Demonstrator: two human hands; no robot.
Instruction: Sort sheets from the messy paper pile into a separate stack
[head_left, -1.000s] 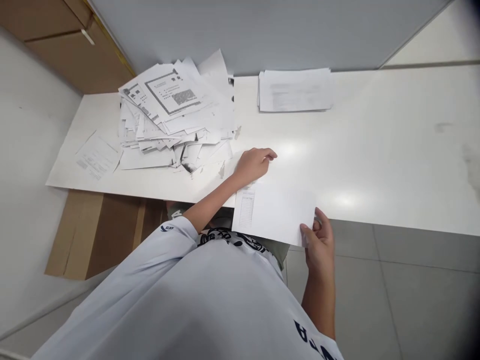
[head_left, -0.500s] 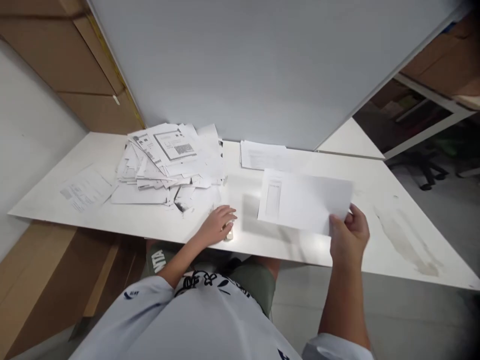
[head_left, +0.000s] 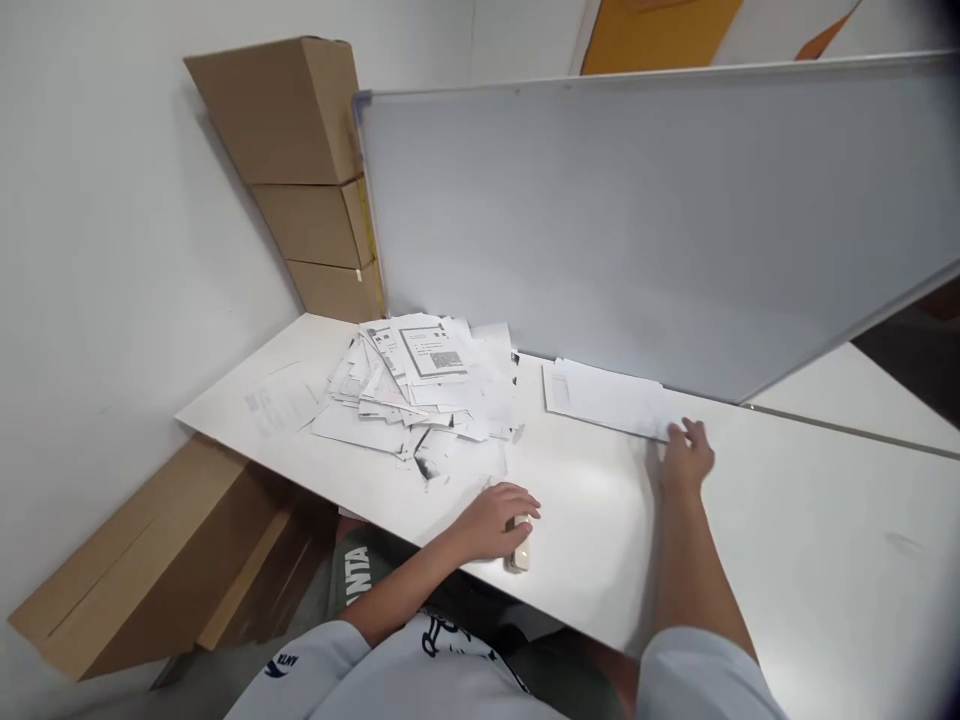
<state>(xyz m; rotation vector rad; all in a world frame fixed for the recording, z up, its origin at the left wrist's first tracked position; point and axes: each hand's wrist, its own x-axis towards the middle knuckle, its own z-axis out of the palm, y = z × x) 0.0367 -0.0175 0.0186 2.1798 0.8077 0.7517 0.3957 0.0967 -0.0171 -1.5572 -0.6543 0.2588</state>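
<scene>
My left hand (head_left: 501, 520) rests at the near edge of the table, fingers curled over a small cream-coloured stapler (head_left: 519, 555), whose upper part is hidden under them. My right hand (head_left: 688, 458) reaches to the back of the table and pinches the right end of a sheet of paper (head_left: 611, 398). That sheet lies over or just above a low stack of papers (head_left: 550, 400) by the whiteboard; whether it touches is unclear. Left of both hands is a large messy heap of printed papers (head_left: 435, 375), some with dark patches.
A whiteboard (head_left: 600, 230) stands along the back of the white table (head_left: 585, 520). Cardboard boxes (head_left: 315, 220) are piled in the left corner, and more cardboard (head_left: 142, 560) lies below the table's left edge. A single printed sheet (head_left: 281, 400) lies far left.
My right hand has carried the sheet of paper away from me to the low stack at the back. My left hand has stayed over the stapler. The camera view has shifted and tilted up.
</scene>
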